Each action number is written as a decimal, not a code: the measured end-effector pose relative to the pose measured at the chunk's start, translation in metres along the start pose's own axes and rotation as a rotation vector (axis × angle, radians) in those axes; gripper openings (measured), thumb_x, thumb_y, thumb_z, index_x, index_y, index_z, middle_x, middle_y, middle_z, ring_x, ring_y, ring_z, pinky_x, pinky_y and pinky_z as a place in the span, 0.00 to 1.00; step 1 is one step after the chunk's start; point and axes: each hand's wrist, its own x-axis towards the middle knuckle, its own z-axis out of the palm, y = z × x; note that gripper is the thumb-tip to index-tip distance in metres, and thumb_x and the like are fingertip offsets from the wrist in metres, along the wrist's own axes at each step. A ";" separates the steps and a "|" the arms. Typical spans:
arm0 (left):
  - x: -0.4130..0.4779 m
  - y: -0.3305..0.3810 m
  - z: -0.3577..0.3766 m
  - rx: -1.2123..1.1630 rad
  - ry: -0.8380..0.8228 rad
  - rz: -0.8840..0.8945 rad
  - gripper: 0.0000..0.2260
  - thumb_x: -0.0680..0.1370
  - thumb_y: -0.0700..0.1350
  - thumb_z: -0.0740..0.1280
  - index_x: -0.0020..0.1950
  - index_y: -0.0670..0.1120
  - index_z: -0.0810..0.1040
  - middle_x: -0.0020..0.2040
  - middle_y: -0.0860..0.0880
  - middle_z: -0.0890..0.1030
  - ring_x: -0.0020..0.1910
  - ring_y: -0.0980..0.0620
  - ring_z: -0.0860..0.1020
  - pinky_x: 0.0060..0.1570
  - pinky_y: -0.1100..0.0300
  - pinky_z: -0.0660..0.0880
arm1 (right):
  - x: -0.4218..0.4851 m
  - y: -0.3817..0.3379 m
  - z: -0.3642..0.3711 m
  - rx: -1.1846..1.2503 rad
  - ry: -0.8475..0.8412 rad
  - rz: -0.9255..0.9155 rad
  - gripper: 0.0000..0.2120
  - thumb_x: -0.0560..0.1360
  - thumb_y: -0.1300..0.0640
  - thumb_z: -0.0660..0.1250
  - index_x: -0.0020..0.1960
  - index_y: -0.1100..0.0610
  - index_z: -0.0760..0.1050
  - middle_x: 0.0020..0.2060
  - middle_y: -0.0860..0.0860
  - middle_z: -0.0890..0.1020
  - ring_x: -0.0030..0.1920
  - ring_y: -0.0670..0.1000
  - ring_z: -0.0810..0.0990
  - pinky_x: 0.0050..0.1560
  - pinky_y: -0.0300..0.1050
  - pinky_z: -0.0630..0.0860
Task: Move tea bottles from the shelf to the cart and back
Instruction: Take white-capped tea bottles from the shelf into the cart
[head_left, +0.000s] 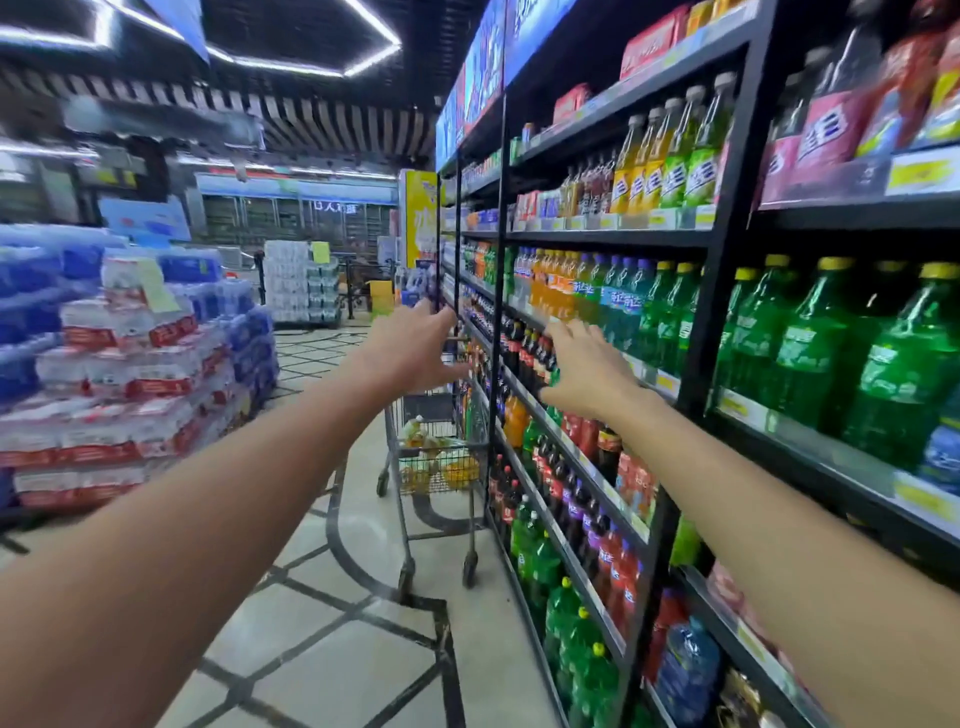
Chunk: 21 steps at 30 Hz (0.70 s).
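Fingers (441, 319) of my left hand (415, 356) and right hand (587, 371) are spread and empty, reaching ahead since the tea bottles (441, 462) lie in the cart (415, 410) parked beside the shelf (608, 239), I reckon

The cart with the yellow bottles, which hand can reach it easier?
Probably the left hand: it stretches open in line with the cart, while the right hand is off to the side, in front of the shelf.
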 end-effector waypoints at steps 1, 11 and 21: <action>0.003 -0.004 0.011 -0.009 0.000 -0.021 0.30 0.76 0.64 0.67 0.72 0.48 0.69 0.61 0.43 0.75 0.56 0.44 0.78 0.49 0.49 0.79 | 0.010 0.000 0.013 0.012 -0.022 -0.010 0.39 0.74 0.52 0.72 0.78 0.57 0.55 0.76 0.56 0.59 0.77 0.59 0.57 0.69 0.54 0.69; 0.025 -0.052 0.113 0.038 -0.110 -0.158 0.28 0.76 0.64 0.65 0.70 0.48 0.69 0.63 0.44 0.74 0.59 0.45 0.75 0.47 0.53 0.73 | 0.093 -0.023 0.125 0.132 -0.162 -0.066 0.38 0.74 0.50 0.73 0.77 0.56 0.57 0.72 0.56 0.65 0.73 0.57 0.62 0.66 0.55 0.70; 0.093 -0.153 0.228 0.057 -0.208 -0.176 0.33 0.76 0.66 0.64 0.75 0.50 0.65 0.66 0.44 0.73 0.61 0.44 0.75 0.53 0.51 0.76 | 0.209 -0.060 0.222 0.133 -0.258 -0.044 0.35 0.75 0.51 0.71 0.76 0.54 0.59 0.72 0.55 0.65 0.72 0.57 0.63 0.65 0.54 0.71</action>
